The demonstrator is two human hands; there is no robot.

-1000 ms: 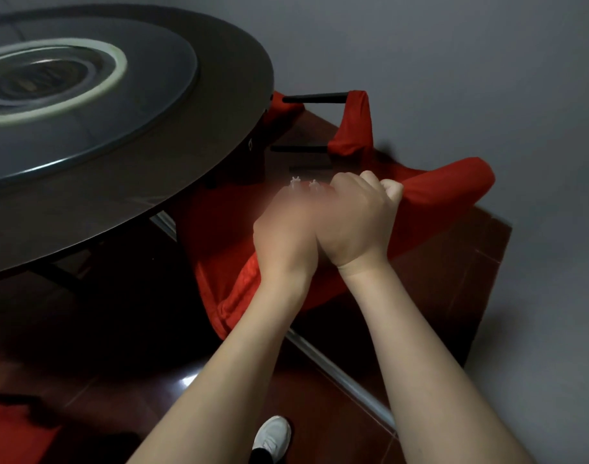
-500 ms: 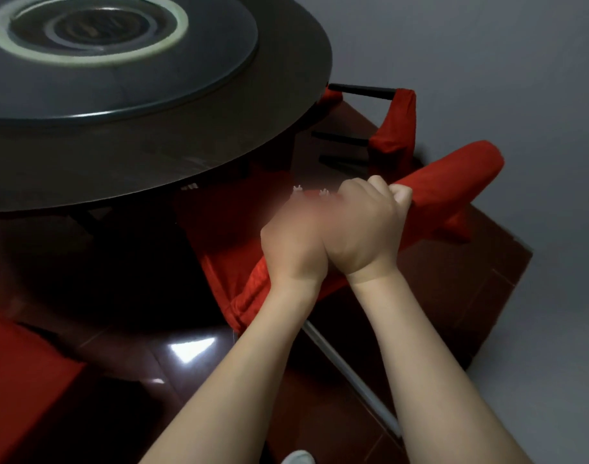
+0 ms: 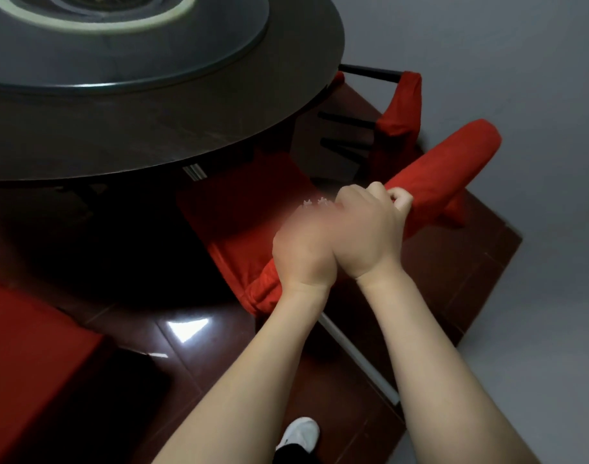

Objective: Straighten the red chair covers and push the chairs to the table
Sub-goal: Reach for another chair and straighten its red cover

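Note:
A chair in a red cover (image 3: pixel 453 162) stands in front of me, its seat partly under the round dark table (image 3: pixel 186 128). Side by side on the top of the chair's backrest, my left hand (image 3: pixel 303 252) and my right hand (image 3: pixel 370 229) both grip the red fabric with curled fingers. The backrest runs from lower left to upper right. A second chair (image 3: pixel 401 105), with a red cover bunched on its dark frame, stands beyond it against the table edge. Part of another red-covered seat (image 3: pixel 28 346) shows at the lower left.
A glass turntable (image 3: pixel 119 38) lies on the table. The floor (image 3: pixel 219 363) is glossy dark red tile with a metal strip (image 3: pixel 356 360) running across it. A grey wall (image 3: pixel 537 162) closes in on the right. My white shoe (image 3: pixel 299 433) is at the bottom.
The view has shifted so the table fills more of the top and the chair sits further under it. Both hands have kept their grip on the backrest.

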